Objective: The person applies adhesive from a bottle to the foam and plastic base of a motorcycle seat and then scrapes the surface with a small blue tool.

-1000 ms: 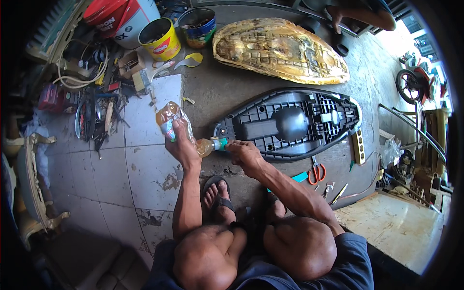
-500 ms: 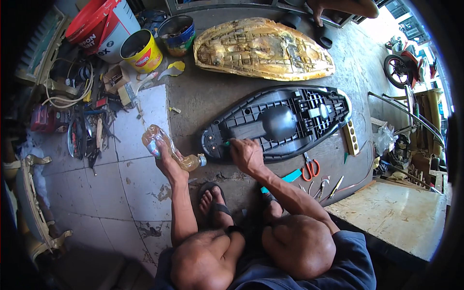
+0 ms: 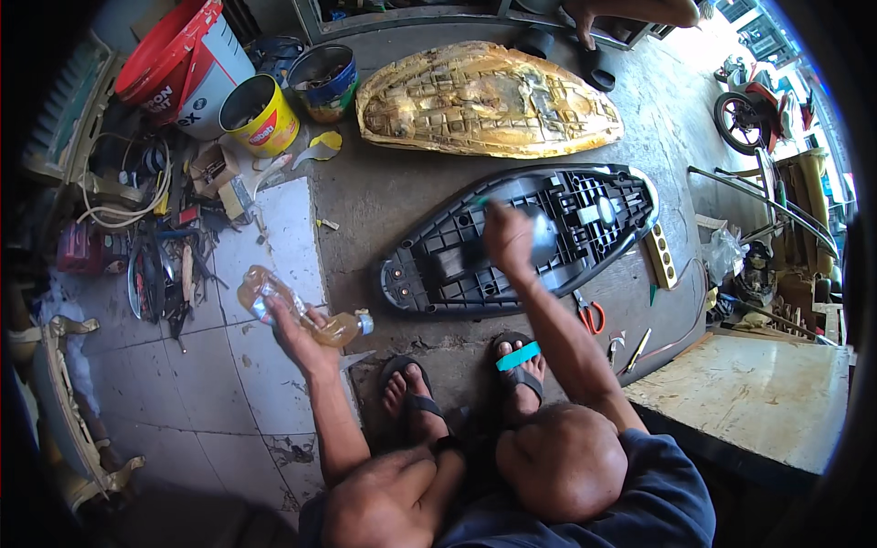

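My left hand (image 3: 300, 336) is wrapped round a clear plastic bottle (image 3: 261, 283) with yellowish liquid in it. The bottle lies tilted, its capped neck pointing right toward the near end of a black motorcycle seat base (image 3: 559, 283). That base rests underside up on the floor, its ribs showing. Over its middle, my right hand (image 3: 508, 239) is closed, slightly blurred. A bit of something green (image 3: 481, 202) shows at its fingertips; its kind cannot be made out. Behind the base lies a worn yellow foam seat pad (image 3: 438, 105).
Orange-handled scissors (image 3: 594, 316), a cutter knife (image 3: 639, 349) and a yellowish power strip (image 3: 660, 257) lie right of the base. A turquoise strip (image 3: 518, 356) crosses my right foot. Buckets (image 3: 268, 128) and scattered tools (image 3: 187, 260) are at left. Another person's hand (image 3: 582, 20) shows at the top.
My right hand has moved from the left end of the seat base up and right over its middle. My left hand has shifted slightly left and down with the bottle.
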The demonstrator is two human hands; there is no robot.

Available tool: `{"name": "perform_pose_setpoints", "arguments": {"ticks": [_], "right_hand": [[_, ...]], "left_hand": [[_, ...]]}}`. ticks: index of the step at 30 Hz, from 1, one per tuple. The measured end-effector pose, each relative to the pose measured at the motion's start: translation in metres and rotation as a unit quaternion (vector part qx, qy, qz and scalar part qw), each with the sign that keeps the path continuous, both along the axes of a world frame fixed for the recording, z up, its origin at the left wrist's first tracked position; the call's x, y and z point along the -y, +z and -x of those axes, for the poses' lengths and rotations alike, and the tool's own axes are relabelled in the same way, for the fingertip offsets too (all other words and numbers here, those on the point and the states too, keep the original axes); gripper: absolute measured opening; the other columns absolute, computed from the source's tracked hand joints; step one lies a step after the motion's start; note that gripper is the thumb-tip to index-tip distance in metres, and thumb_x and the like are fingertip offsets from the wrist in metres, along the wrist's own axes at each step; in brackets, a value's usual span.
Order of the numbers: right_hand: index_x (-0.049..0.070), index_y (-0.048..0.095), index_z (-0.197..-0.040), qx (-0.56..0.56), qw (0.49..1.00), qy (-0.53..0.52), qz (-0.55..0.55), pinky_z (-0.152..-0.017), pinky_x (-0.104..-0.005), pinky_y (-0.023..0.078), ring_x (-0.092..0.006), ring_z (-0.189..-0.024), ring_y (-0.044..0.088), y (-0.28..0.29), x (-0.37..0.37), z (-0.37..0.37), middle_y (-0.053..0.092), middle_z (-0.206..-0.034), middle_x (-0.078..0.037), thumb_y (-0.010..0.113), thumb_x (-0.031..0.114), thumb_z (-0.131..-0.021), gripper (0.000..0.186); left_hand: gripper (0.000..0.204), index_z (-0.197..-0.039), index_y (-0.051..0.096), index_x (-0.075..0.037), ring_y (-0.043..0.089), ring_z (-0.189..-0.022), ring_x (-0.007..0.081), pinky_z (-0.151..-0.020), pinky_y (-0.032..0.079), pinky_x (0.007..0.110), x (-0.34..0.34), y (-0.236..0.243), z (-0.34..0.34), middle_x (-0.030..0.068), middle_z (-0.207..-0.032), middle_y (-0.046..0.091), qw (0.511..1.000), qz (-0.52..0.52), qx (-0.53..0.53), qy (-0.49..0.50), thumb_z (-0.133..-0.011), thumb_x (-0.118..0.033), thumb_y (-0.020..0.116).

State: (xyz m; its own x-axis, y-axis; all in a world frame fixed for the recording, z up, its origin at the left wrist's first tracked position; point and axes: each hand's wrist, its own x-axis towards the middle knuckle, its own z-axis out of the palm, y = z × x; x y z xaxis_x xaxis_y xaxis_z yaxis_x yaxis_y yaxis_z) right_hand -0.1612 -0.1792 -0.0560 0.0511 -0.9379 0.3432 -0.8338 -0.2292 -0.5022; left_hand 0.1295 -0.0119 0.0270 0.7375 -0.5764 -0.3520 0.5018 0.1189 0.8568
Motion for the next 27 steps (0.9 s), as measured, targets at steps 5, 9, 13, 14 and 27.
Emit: {"name": "perform_pose_setpoints", "arguments": {"ticks": [5,9,13,14,27], "right_hand": [[0.019,0.073,-0.101,-0.070,0.963,-0.230,-0.123,-0.069,-0.0450,0.047,-0.0315,-0.068,0.068,-0.003,0.064,0.082,0.071,-0.076,-0.014,0.056,0.028,-0.092,0.021],[0.012,0.070,-0.097,-0.098,0.975,0.200,0.020,-0.055,-0.0402,0.049,-0.0310,-0.058,0.063,-0.026,0.022,0.001,0.067,-0.071,-0.012,0.058,0.014,-0.086,0.016],[0.014,0.068,-0.094,-0.085,0.988,0.107,0.073,-0.052,-0.0431,0.049,-0.0318,-0.058,0.063,0.003,0.043,0.020,0.064,-0.068,-0.013,0.057,0.014,-0.088,0.012],[0.016,0.069,-0.096,-0.085,0.993,0.039,0.071,-0.050,-0.0421,0.048,-0.0314,-0.059,0.064,0.014,0.060,0.042,0.065,-0.070,-0.015,0.057,0.015,-0.089,0.014],[0.021,0.072,-0.108,-0.101,0.995,-0.012,0.006,-0.075,-0.0446,0.043,-0.0307,-0.072,0.065,-0.001,0.019,0.097,0.068,-0.074,-0.012,0.057,0.022,-0.091,0.022]], "left_hand": [[0.046,-0.125,0.050,-0.015,0.045,-0.066,0.0083,-0.055,0.039,0.024,-0.008,0.006,-0.012,-0.0037,-0.092,0.048,0.995,-0.050,-0.001,0.083,-0.094,-0.049,0.060],[0.048,-0.127,0.050,-0.016,0.045,-0.065,0.0085,-0.055,0.039,0.024,-0.001,0.001,-0.010,-0.0029,-0.092,0.049,0.996,-0.049,-0.044,0.062,-0.094,-0.049,0.061],[0.044,-0.122,0.051,-0.016,0.045,-0.060,0.0090,-0.054,0.039,0.025,0.006,0.005,-0.002,-0.0011,-0.080,0.049,0.998,-0.050,0.018,0.023,-0.094,-0.050,0.060],[0.045,-0.122,0.051,-0.016,0.045,-0.061,0.0089,-0.054,0.039,0.025,0.001,0.005,-0.008,-0.0014,-0.081,0.049,0.999,-0.049,0.004,0.003,-0.094,-0.050,0.060],[0.049,-0.128,0.049,-0.018,0.044,-0.059,0.0059,-0.052,0.037,0.023,0.013,0.011,0.016,-0.0035,-0.072,0.044,0.997,-0.058,-0.010,-0.053,-0.095,-0.053,0.057]]}}
